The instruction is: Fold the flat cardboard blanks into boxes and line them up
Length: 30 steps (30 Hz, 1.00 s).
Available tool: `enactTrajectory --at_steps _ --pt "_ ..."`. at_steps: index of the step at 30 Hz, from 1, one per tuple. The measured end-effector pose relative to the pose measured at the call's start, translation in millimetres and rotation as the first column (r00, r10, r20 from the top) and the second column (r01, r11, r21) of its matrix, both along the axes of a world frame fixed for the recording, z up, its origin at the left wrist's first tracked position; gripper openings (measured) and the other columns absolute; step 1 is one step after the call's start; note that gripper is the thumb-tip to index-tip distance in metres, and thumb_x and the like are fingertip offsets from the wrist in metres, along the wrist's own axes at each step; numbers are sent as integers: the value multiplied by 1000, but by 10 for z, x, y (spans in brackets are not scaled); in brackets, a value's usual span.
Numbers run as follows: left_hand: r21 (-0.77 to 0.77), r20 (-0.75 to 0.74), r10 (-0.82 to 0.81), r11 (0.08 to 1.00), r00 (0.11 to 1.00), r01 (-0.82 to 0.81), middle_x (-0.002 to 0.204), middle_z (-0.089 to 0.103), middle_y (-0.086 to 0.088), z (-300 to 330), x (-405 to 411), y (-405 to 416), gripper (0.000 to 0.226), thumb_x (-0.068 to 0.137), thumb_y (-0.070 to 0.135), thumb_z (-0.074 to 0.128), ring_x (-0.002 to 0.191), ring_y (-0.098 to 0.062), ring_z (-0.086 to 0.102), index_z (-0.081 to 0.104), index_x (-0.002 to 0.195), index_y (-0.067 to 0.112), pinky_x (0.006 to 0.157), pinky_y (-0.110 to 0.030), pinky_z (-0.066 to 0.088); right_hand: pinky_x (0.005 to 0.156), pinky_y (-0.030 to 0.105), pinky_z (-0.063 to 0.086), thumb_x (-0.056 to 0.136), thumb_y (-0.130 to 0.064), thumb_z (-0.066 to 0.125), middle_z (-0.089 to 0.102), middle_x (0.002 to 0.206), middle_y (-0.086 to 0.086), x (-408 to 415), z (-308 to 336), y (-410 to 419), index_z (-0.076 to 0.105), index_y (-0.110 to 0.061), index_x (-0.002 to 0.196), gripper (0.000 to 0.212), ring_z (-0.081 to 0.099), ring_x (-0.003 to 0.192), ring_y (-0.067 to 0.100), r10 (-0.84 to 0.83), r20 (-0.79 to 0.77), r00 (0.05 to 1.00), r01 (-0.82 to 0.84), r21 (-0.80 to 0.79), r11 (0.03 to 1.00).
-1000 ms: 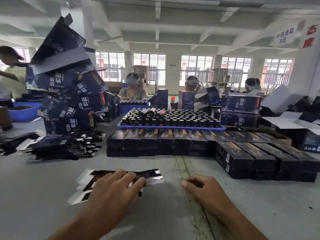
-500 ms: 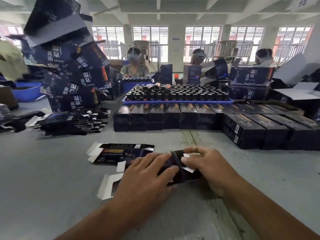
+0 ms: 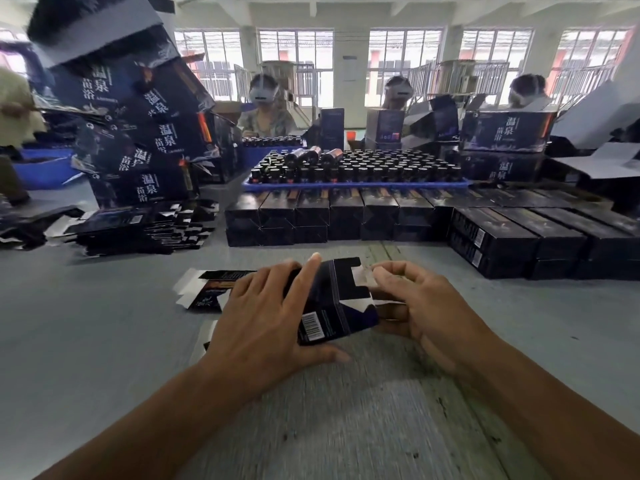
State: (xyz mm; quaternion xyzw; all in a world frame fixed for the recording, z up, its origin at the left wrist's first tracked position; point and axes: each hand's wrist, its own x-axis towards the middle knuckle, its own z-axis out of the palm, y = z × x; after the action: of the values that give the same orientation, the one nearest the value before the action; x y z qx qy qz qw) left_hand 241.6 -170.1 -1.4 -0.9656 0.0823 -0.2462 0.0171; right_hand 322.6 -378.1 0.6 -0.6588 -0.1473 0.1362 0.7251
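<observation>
Two hands work one dark cardboard blank (image 3: 334, 306) at the near middle of the grey table (image 3: 86, 341), already partly opened into a sleeve. Left hand (image 3: 266, 320) wraps the sleeve's left part, fingers over the top and thumb beneath by the barcode. Right hand (image 3: 419, 306) curls its fingers at the open end on the 3 o'clock side, seemingly pinching a white end flap (image 3: 363, 277); the exact contact is hidden. To do this well, I'd square the sleeve first, keep the left grip light so the walls don't buckle, then tuck the side flaps before the lid flap. More flat blanks (image 3: 211, 285) lie at 9 o'clock, and the row of finished boxes (image 3: 329, 216) waits at 12 o'clock
</observation>
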Motion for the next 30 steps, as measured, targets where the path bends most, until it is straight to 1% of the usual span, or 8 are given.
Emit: enactTrajectory --at_steps 2,6,11,14,21,23,26,30 --pt "22 33 10 1000 999 -11 132 59 -13 31 -16 -15 122 68 96 28 114 -31 62 40 151 8 98 -48 49 66 32 58 94 -30 66 77 96 7 -14 8 -7 65 -17 108 19 75 81 23 13 20 1000 -13 -1 1000" --pt "57 58 33 998 998 -37 126 60 -16 64 -39 -28 118 70 93 33 108 -33 63 45 147 5 92 -49 52 65 32 59 90 -21 71 78 93 7 -53 19 -1 62 -14 108 22 76 82 23 39 54 998 -38 -26 999" --pt "72 112 72 994 991 -81 118 62 -17 57 -45 -42 111 60 73 74 101 -34 64 51 143 4 86 -51 54 60 27 58 85 -5 75 77 89 8 -106 56 0 59 -11 95 20 75 76 22 37 134 990 -27 -81 996" --pt "65 123 66 995 990 -74 114 62 -17 40 -41 -41 109 53 64 84 97 -34 64 55 138 2 82 -50 55 62 25 58 87 -2 72 77 89 6 -142 52 17 60 -12 89 15 75 81 21 56 235 970 -16 -168 986" --pt "119 153 -10 993 988 -8 128 63 -17 13 -22 -55 104 61 71 70 106 -34 66 56 137 1 87 -49 54 67 25 59 95 -27 67 77 95 -3 -187 74 18 71 -32 108 15 75 88 14 93 182 979 -63 -165 984" --pt "125 147 -33 992 989 14 129 63 -14 16 -27 -66 101 72 78 57 108 -32 65 55 139 2 88 -48 54 66 24 59 93 -26 68 77 95 -5 -198 62 39 70 -33 113 22 75 88 11 82 199 977 -45 -184 982" --pt "101 141 -67 993 988 53 129 63 -11 30 -43 -72 96 83 80 35 108 -30 64 52 143 7 88 -47 53 62 23 59 94 -12 67 76 93 -4 -203 41 67 66 -31 120 32 75 84 13 64 258 964 -7 -217 976" --pt "74 159 -137 989 978 126 132 59 -11 26 -47 -73 76 91 75 34 114 -30 61 40 147 24 91 -48 50 58 23 57 94 -11 66 75 88 -8 -218 46 70 63 -38 116 35 76 79 14 64 335 940 15 -228 974"
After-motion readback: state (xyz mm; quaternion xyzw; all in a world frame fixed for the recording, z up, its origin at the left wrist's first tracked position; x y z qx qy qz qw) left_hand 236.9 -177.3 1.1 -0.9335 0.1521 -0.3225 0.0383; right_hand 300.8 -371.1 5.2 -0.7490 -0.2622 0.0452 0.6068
